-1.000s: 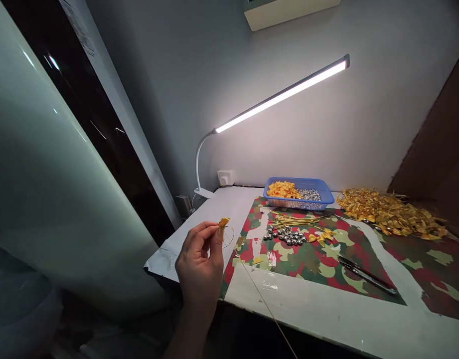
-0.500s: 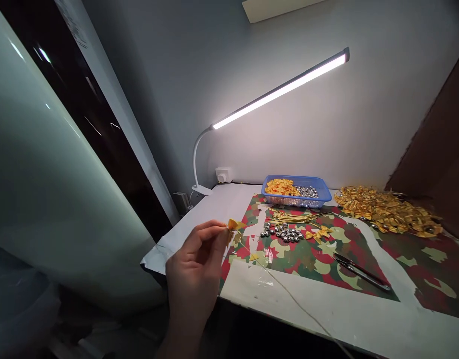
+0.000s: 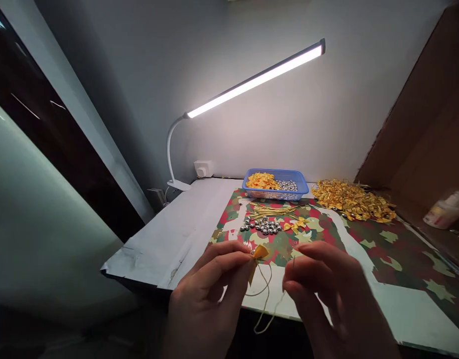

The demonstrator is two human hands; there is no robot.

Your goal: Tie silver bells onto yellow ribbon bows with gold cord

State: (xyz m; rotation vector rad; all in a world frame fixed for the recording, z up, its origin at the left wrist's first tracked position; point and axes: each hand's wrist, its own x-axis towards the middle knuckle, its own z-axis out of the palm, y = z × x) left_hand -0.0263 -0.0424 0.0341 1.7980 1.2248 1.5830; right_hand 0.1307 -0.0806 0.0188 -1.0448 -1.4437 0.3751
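The left hand point(image 3: 214, 289) has a narrow grip: thumb and fingertips pinch a small yellow fabric bow point(image 3: 260, 252) near its middle, in the air above the tabletop's front edge. Pinched there, its upper loop stands clear of the fingers, probably so the middle can be held steady in view. The right hand point(image 3: 330, 289) is just beside it, fingertips nearly together on a thin pale cord point(image 3: 267, 299). A fine sliver shows at those fingers, too small to name. The cord hangs slack in a loop between the hands, which presumably leaves them free to move apart.

Beyond the fingers, shiny round silver beads point(image 3: 261, 226) and a few loose yellow bows point(image 3: 295, 226) lie on a red-and-green camouflage-patterned sheet point(image 3: 324, 229), likely set near for easy reach. Behind them lie straight gold-coloured cords point(image 3: 272, 210), roughly aligned, perhaps to keep them untangled. A blue plastic basket point(image 3: 303, 188) keeps yellow pieces left and silver ones right; a tangled gold heap point(image 3: 351, 199) sits beside it, apart.

A slim white clip-on lamp point(image 3: 255, 82) slants over the white tabletop point(image 3: 154, 244), apparently to light the handwork. At far right, a white bottle point(image 3: 446, 209) bears reddish marking, too blurred to read.
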